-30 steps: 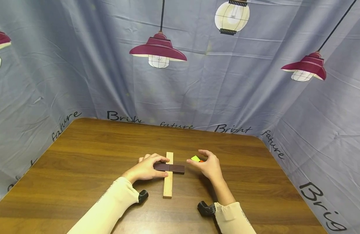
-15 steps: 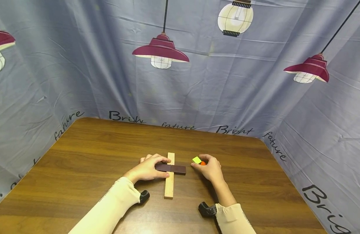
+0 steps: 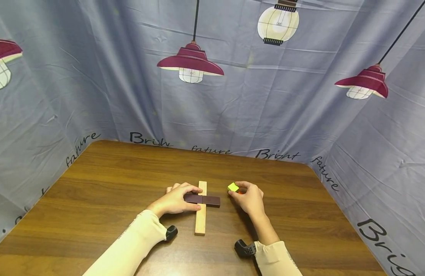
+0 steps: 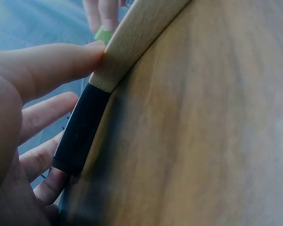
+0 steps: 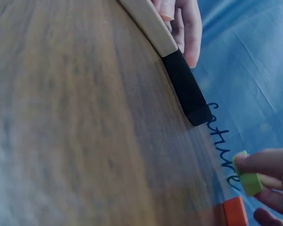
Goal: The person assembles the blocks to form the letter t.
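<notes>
My right hand [image 3: 249, 198] pinches a small lime-green block [image 3: 233, 187] between thumb and fingers. Partly hidden by that hand, an orange block [image 5: 235, 212] sits on the table beside and below the green one. Left of it, flat light wooden strips [image 3: 200, 222] and dark brown strips [image 3: 211, 201] lie in a cross shape. Spread over the cross's left arm, my left hand [image 3: 176, 199] touches it lightly. Its thumb [image 4: 80, 61] rests on the near light strip, and its index fingertip reaches the far one. The remaining fingers are near the dark strip's outer end, partly hidden.
The brown wooden table [image 3: 129, 161] has its far edge against a grey-blue curtain [image 3: 226, 107] printed with lamps and lettering. A black wrist mount [image 3: 245, 248] sits at the right cuff, another [image 3: 171, 232] at the left cuff.
The right thumb and fingers have come together onto the green block, which has shifted slightly, and less of the orange block shows. My left hand stays on the cross. The view tilts slightly.
</notes>
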`<state>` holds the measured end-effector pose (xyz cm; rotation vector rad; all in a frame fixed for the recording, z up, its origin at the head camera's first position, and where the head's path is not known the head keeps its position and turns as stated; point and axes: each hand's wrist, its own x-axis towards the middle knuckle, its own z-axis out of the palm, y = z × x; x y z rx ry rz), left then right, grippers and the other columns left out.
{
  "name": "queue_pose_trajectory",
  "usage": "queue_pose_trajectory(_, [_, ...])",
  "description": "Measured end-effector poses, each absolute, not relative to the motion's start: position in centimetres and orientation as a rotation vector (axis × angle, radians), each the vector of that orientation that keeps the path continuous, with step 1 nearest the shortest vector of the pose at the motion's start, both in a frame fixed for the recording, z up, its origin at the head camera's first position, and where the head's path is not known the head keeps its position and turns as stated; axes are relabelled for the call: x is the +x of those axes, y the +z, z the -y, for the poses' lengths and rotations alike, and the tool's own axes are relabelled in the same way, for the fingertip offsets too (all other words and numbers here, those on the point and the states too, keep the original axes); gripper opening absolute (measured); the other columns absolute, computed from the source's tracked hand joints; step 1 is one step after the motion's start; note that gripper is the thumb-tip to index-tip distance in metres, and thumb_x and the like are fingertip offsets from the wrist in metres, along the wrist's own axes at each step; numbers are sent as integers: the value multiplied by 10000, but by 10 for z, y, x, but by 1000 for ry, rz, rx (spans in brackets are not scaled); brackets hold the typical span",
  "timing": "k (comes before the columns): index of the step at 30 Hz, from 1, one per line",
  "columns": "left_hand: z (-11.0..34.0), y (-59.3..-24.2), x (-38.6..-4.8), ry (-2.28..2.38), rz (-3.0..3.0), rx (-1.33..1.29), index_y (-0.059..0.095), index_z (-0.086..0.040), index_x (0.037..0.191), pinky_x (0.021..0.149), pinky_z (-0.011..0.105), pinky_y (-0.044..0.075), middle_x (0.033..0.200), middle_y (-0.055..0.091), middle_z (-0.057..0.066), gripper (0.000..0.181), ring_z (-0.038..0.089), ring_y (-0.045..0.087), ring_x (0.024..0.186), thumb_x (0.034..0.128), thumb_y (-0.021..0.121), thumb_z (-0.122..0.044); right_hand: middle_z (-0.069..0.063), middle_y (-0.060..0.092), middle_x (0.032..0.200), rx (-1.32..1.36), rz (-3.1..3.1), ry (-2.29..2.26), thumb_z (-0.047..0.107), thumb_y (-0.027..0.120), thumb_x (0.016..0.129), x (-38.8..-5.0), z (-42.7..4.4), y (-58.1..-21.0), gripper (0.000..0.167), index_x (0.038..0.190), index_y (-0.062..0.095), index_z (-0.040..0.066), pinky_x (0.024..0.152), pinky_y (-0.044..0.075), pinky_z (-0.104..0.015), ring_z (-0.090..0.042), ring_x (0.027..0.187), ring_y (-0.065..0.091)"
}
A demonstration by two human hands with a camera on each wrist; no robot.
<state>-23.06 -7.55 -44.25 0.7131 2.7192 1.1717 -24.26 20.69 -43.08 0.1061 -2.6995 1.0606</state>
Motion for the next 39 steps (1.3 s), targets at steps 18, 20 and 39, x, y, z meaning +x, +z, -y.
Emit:
queue_pose_trajectory(18, [80, -443, -228, 1183, -2714, 730, 670, -208, 1293, 930, 539, 242, 1277, 598, -20, 552, 253, 458, 1126, 820, 808, -458, 30, 696, 793, 323, 2757, 1243, 148, 946, 671, -214, -182, -397, 330, 948, 778, 84, 656, 517, -309, -116, 738, 629])
queue_pose_trajectory(20, [80, -443, -228, 1183, -2711, 731, 668, -209, 1297, 929, 538, 242, 1281, 596, -18, 555, 248, 457, 1120, 823, 804, -463, 43, 697, 796, 353, 2780, 1248, 160, 947, 670, -207, -180, -394, 332, 945, 774, 90, 659, 519, -300, -110, 741, 634])
queue_pose_trajectory(39, [77, -443, -231, 1159, -2725, 728, 657, -218, 1311, 928, 525, 258, 1293, 588, -7, 568, 237, 464, 1100, 823, 800, -470, 88, 659, 769, 695, 2988, 1274, 205, 971, 635, -158, -161, -390, 344, 869, 733, 125, 665, 519, -248, -81, 700, 625])
